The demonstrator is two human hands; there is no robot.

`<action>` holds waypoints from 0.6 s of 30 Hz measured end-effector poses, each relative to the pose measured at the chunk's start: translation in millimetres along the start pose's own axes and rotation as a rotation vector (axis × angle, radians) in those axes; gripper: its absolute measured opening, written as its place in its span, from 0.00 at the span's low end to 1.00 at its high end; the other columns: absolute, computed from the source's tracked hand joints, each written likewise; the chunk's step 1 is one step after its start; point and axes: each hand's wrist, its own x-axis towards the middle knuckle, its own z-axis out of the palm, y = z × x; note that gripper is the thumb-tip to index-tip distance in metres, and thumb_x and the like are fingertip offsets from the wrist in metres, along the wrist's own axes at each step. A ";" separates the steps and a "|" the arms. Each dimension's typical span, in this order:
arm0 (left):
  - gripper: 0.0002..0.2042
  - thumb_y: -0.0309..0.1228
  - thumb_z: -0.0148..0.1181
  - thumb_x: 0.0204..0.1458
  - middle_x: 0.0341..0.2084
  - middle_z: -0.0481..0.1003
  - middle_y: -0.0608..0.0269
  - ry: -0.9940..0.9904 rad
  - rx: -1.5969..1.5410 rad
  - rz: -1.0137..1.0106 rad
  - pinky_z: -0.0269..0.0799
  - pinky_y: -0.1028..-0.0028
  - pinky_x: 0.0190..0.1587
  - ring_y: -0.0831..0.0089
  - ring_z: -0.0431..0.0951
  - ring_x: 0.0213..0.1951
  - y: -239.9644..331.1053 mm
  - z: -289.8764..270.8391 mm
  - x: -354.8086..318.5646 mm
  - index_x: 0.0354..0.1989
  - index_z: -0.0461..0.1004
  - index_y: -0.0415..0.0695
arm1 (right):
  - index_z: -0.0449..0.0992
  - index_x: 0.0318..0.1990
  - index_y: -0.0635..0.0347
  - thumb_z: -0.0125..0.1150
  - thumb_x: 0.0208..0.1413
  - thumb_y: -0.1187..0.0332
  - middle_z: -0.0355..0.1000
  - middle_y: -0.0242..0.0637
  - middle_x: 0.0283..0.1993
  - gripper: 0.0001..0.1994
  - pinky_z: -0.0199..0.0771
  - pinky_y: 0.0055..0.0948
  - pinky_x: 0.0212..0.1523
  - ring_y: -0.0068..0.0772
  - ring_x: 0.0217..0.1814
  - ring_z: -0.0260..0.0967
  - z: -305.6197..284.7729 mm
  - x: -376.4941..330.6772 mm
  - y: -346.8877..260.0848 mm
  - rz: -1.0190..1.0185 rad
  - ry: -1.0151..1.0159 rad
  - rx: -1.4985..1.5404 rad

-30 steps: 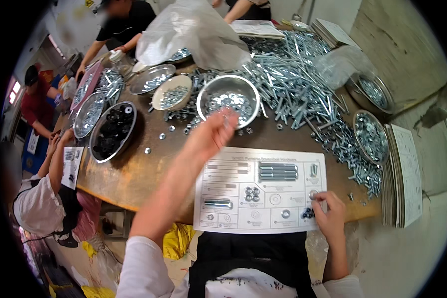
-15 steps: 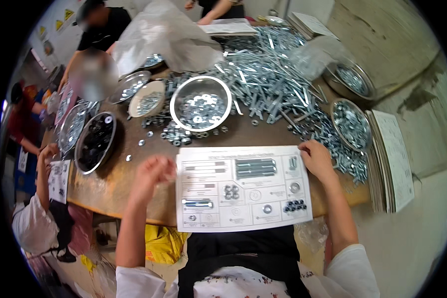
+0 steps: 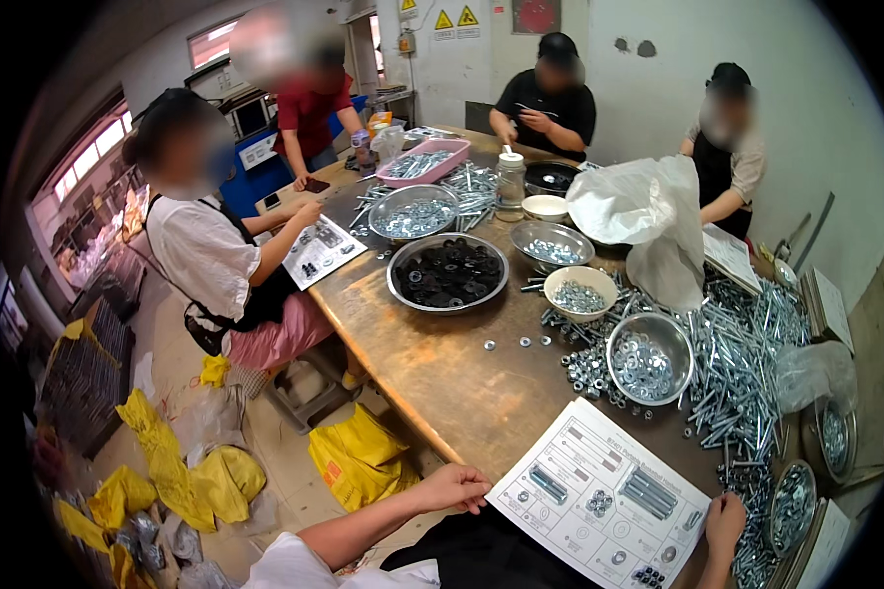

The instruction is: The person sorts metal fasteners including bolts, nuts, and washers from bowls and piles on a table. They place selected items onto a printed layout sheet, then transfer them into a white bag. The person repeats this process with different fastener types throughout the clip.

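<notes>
A white printed hardware sheet lies before me at the table's near edge. My left hand pinches its left corner, thumb and fingers closed. My right hand grips the right edge with its fingers bent around it. On the sheet's printed boxes sit long silver bolts, a pair of shorter silver rods, a cluster of nuts, a few washers and several dark-centred nuts. Just beyond the sheet stands a steel bowl of washers.
Loose bolts heap up at the right, beside a bowl of hardware. A bowl of black parts and a cream bowl stand further off. Co-workers sit or stand around the table; yellow bags lie on the floor.
My left hand has come to the sheet's left corner and closed on it. The view has swung left and up, showing more of the room and co-workers. My right hand stays at the right edge.
</notes>
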 end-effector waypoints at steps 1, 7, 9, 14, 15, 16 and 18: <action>0.13 0.38 0.55 0.63 0.33 0.80 0.65 -0.001 0.001 -0.004 0.75 0.82 0.33 0.80 0.81 0.31 -0.2 -0.2 0.1 0.46 0.76 0.41 | 0.70 0.26 0.66 0.57 0.50 0.72 0.69 0.50 0.26 0.06 0.67 0.48 0.35 0.55 0.33 0.69 0.7 1.5 -1.0 0.027 -0.017 -0.035; 0.12 0.37 0.55 0.62 0.34 0.80 0.63 -0.019 -0.015 -0.019 0.75 0.82 0.32 0.79 0.82 0.32 -1.0 0.5 5.7 0.43 0.75 0.40 | 0.72 0.24 0.66 0.59 0.46 0.69 0.71 0.51 0.24 0.08 0.69 0.48 0.33 0.57 0.30 0.71 7.7 -9.0 12.5 0.018 0.025 -0.185; 0.11 0.36 0.55 0.62 0.34 0.80 0.64 0.003 -0.045 -0.013 0.75 0.82 0.32 0.79 0.82 0.32 -3.2 -2.3 6.9 0.43 0.75 0.40 | 0.73 0.24 0.66 0.59 0.44 0.70 0.72 0.51 0.24 0.07 0.70 0.47 0.33 0.56 0.29 0.71 4.2 -14.0 10.6 0.007 0.036 -0.153; 0.10 0.36 0.55 0.62 0.34 0.80 0.64 -0.029 -0.121 -0.028 0.75 0.82 0.34 0.78 0.82 0.33 -9.1 -3.1 7.8 0.43 0.74 0.42 | 0.74 0.24 0.67 0.60 0.41 0.74 0.71 0.50 0.22 0.05 0.70 0.43 0.31 0.52 0.26 0.71 -8.8 -17.0 4.4 0.063 -0.087 -0.019; 0.10 0.36 0.55 0.62 0.34 0.80 0.64 -0.030 -0.124 -0.028 0.75 0.82 0.34 0.79 0.82 0.34 -8.1 -3.7 8.4 0.43 0.74 0.42 | 0.74 0.24 0.67 0.59 0.41 0.74 0.71 0.50 0.21 0.05 0.70 0.42 0.31 0.52 0.25 0.71 -10.1 -14.9 3.6 0.081 -0.123 0.004; 0.10 0.36 0.55 0.62 0.34 0.80 0.64 -0.030 -0.127 -0.029 0.75 0.82 0.34 0.79 0.82 0.34 -7.6 -4.4 8.7 0.42 0.74 0.43 | 0.74 0.23 0.68 0.59 0.40 0.74 0.71 0.49 0.21 0.05 0.71 0.40 0.30 0.49 0.24 0.71 -8.7 -14.7 5.7 0.076 -0.100 -0.003; 0.09 0.36 0.54 0.62 0.34 0.80 0.65 -0.055 -0.144 -0.026 0.74 0.82 0.34 0.79 0.81 0.34 -7.9 -5.2 9.5 0.41 0.73 0.43 | 0.75 0.21 0.68 0.59 0.39 0.75 0.72 0.47 0.19 0.04 0.71 0.36 0.29 0.44 0.23 0.72 -2.2 -18.2 17.6 0.068 -0.053 -0.014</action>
